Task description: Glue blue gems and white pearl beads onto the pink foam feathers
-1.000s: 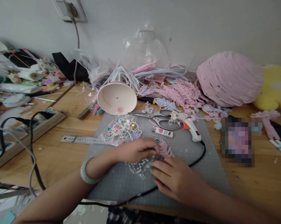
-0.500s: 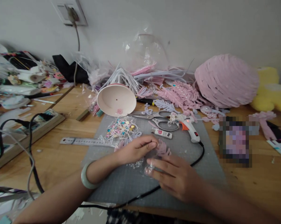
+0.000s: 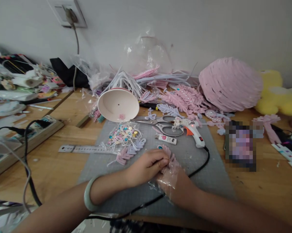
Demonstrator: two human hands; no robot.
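Note:
My left hand (image 3: 148,166), with a pale green bangle on its wrist, is closed in a pinch on a pink pipe-cleaner leaf sprig (image 3: 171,157). A blue gem shows at the sprig's upper end. Crossing under the sprig is my right hand (image 3: 177,187), partly covered by a clear plastic bag (image 3: 169,181); its fingertips are hidden by the bag and my left hand. Left of the hands lies a pink and lilac pipe-cleaner sprig (image 3: 129,152). A lighter (image 3: 165,138), scissors (image 3: 160,123) and a glue gun (image 3: 196,134) rest beyond them.
A grey cutting mat (image 3: 107,200) lies on the wooden table. On it are gem strings (image 3: 124,134) and a steel ruler's end (image 3: 83,149). A white bowl (image 3: 118,110) leans behind. The black cord (image 3: 207,161) runs beneath my hands. A power strip (image 3: 39,132) lies left.
My right hand has moved closer to my left and now sits under the plastic bag. My left hand has shifted slightly right and down, exposing the pink and lilac sprig. The view has turned slightly right.

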